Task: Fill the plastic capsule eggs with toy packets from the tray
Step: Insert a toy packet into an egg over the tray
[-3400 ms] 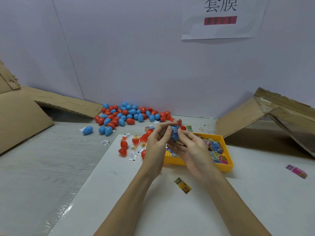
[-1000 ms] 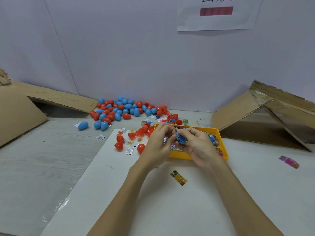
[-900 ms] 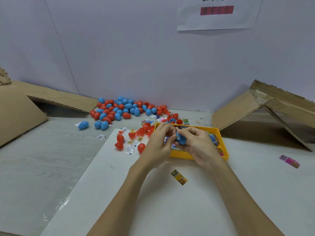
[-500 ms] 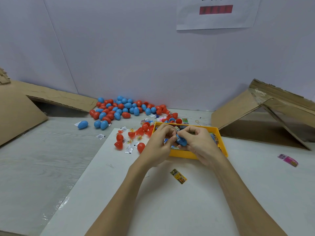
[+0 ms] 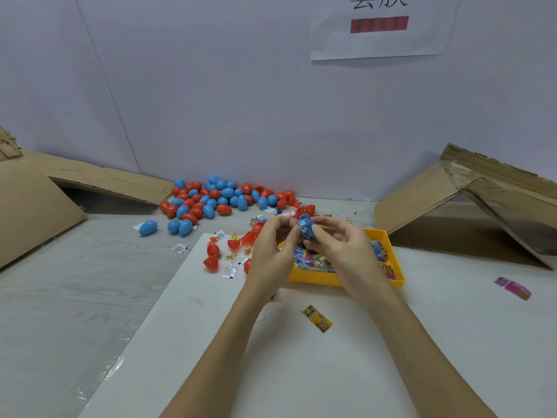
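Observation:
Over the yellow tray [image 5: 313,279] of toy packets [image 5: 313,258], my right hand [image 5: 346,254] grips a blue capsule egg [image 5: 306,229] between thumb and fingertips; a printed packet shows in its open side. My left hand [image 5: 271,251] has its fingers curled, and its fingertips pinch at the egg's left side. A heap of red and blue eggs [image 5: 211,197] lies by the back wall. Red egg halves [image 5: 212,262] and small white sachets sit left of the tray.
A loose yellow packet [image 5: 318,318] lies on the white board [image 5: 301,372] in front of the tray, and a pink packet [image 5: 512,288] lies far right. Cardboard sheets lean at the left [image 5: 30,206] and the right [image 5: 452,206].
Both hands lifted the blue egg a little higher above the tray's back edge. The egg has turned so its printed packet faces me. The camera tilted slightly.

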Demonstrator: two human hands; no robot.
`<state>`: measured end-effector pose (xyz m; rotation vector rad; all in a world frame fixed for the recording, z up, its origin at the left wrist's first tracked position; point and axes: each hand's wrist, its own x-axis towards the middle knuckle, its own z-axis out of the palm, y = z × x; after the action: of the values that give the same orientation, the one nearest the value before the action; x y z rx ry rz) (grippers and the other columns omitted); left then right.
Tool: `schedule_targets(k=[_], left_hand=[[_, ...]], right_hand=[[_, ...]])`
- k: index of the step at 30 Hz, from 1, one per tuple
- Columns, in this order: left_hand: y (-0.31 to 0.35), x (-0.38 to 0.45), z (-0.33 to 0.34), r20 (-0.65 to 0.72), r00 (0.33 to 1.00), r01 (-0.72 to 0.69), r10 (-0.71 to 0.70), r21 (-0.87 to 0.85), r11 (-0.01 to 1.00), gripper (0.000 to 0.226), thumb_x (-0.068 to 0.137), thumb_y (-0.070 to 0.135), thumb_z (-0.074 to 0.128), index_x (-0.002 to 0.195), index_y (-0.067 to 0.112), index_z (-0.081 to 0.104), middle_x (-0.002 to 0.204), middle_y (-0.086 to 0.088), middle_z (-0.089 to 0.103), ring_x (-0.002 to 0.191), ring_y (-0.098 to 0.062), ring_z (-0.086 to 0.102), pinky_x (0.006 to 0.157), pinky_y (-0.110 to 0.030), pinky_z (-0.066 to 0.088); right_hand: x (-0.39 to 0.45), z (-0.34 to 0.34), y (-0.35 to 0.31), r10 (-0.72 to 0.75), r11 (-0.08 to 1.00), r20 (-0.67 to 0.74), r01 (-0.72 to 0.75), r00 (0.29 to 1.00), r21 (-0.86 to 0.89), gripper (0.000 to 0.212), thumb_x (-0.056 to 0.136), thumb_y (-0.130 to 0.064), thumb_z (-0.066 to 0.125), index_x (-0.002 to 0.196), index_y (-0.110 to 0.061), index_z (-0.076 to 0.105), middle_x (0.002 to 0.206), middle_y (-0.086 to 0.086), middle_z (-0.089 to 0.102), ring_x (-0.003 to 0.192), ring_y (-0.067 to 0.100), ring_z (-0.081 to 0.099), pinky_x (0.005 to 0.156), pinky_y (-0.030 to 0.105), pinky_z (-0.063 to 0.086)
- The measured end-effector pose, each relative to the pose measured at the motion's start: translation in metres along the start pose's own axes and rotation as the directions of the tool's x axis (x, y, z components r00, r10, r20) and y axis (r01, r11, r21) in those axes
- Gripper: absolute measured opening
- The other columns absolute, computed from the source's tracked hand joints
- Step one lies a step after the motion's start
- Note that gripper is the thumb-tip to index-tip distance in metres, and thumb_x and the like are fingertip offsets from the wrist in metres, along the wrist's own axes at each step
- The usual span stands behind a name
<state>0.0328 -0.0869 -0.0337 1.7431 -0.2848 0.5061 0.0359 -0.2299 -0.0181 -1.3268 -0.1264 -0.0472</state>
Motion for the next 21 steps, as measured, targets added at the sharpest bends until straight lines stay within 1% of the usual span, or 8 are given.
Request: schedule_targets(k=[2,5,8,10,13,16,18,21], left_hand=[[-0.001,0.0,0.001,-0.048,0.998,-0.05,0.051,0.032,0.998,0.007,0.102,0.007,0.058,0.105,0.012,0.062,0.102,-0.006,0.065,0.096,-0.015,0.065,0.083,-0.023,0.055],[0.0,0.0,0.003,-0.105,0.987,-0.115,0.126,0.103,0.988,0.007,0.102,0.005,0.058,0.104,0.011,0.061,0.102,-0.005,0.064,0.097,-0.017,0.064,0.084,-0.026,0.056],[0.002,-0.001,0.004,-0.14,0.981,-0.117,0.133,0.115,0.986,0.007,0.102,0.005,0.058,0.104,0.011,0.06,0.103,-0.005,0.063,0.098,-0.016,0.064,0.083,-0.026,0.057],[0.0,0.0,0.003,-0.128,0.988,-0.076,0.086,0.082,0.994,0.003,0.102,0.007,0.058,0.104,0.008,0.061,0.101,-0.006,0.065,0.096,-0.018,0.065,0.082,-0.027,0.057],[0.002,0.001,0.001,-0.05,0.997,0.063,-0.067,-0.07,0.996,0.008,0.101,0.013,0.062,0.109,0.014,0.062,0.102,0.0,0.069,0.097,-0.013,0.069,0.082,-0.024,0.057],[0.006,0.001,-0.001,0.011,0.995,0.102,-0.102,-0.203,0.974,0.024,0.1,0.02,0.065,0.122,0.026,0.06,0.113,0.007,0.069,0.103,-0.007,0.07,0.08,-0.02,0.056],[0.008,0.001,-0.001,0.002,0.995,0.093,-0.095,-0.233,0.968,0.026,0.099,0.026,0.066,0.125,0.028,0.065,0.115,0.008,0.072,0.103,-0.008,0.071,0.08,-0.021,0.058],[0.006,0.001,-0.002,-0.039,0.996,0.074,-0.084,-0.206,0.976,0.025,0.098,0.025,0.067,0.121,0.034,0.07,0.115,0.007,0.075,0.099,-0.009,0.074,0.08,-0.023,0.059]], right_hand=[[-0.002,0.003,0.002,0.006,0.996,-0.03,-0.003,1.0,0.093,0.027,0.093,-0.013,0.07,0.118,-0.003,0.068,0.11,0.015,0.076,0.098,0.025,0.077,0.082,0.03,0.063],[-0.005,0.005,0.004,0.01,0.976,-0.025,-0.005,1.0,0.219,0.04,0.082,-0.021,0.074,0.117,-0.002,0.069,0.106,0.014,0.078,0.098,0.03,0.077,0.079,0.029,0.063],[-0.006,0.01,0.007,-0.004,0.976,-0.055,0.015,0.998,0.216,0.042,0.08,-0.024,0.075,0.117,-0.005,0.072,0.104,0.012,0.079,0.096,0.028,0.078,0.077,0.028,0.063],[-0.007,0.013,0.01,-0.015,0.979,-0.103,0.035,0.995,0.201,0.038,0.081,-0.024,0.076,0.115,-0.006,0.074,0.103,0.009,0.079,0.093,0.025,0.078,0.076,0.026,0.062],[-0.005,0.01,0.012,-0.055,0.995,-0.179,0.069,0.982,0.073,0.028,0.088,-0.019,0.076,0.112,-0.006,0.073,0.101,0.006,0.08,0.088,0.021,0.079,0.073,0.026,0.063],[-0.003,0.002,0.01,-0.233,0.957,-0.167,0.196,0.958,-0.215,0.018,0.093,-0.017,0.074,0.111,-0.014,0.075,0.099,-0.005,0.079,0.087,0.01,0.077,0.072,0.023,0.062],[-0.004,0.0,0.009,-0.334,0.896,-0.113,0.278,0.936,-0.347,0.02,0.096,-0.017,0.071,0.115,-0.022,0.075,0.103,-0.01,0.077,0.089,0.004,0.075,0.072,0.019,0.06],[-0.004,0.001,0.01,-0.378,0.858,-0.034,0.336,0.925,-0.387,0.033,0.102,-0.008,0.06,0.125,-0.031,0.071,0.115,-0.006,0.076,0.094,0.008,0.074,0.076,0.022,0.061]])
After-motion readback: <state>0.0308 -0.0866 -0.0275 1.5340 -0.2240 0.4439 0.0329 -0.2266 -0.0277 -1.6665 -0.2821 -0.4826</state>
